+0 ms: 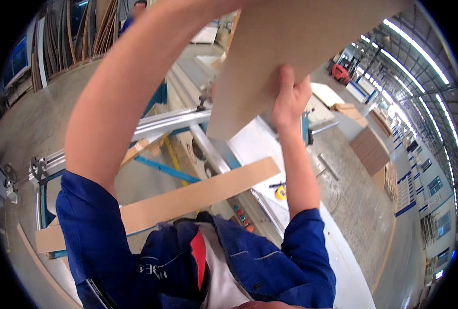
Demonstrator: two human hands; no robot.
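A large tan wooden panel [254,67] is raised and tilted before me, running out of the top edge of the view. My right hand [292,100] is closed on its lower right edge, thumb lying on the near face and the other fingers mostly hidden behind. My left forearm reaches up across the view to the panel's upper part, but the hand itself is cut off at the top. Below the panel, a long narrow board strip [198,195] lies slantwise over the machine frame, close to my body. Beside its right end rests a yellow tape measure [280,193] on the white machine table [260,141].
An aluminium rail [172,122] and a blue brace [167,170] belong to the machine. Coloured push buttons [243,216] sit by my waist. Stacked boards [370,149] and a red forklift [340,73] stand to the right. Boards [74,38] lean at the far left, near another person [139,6].
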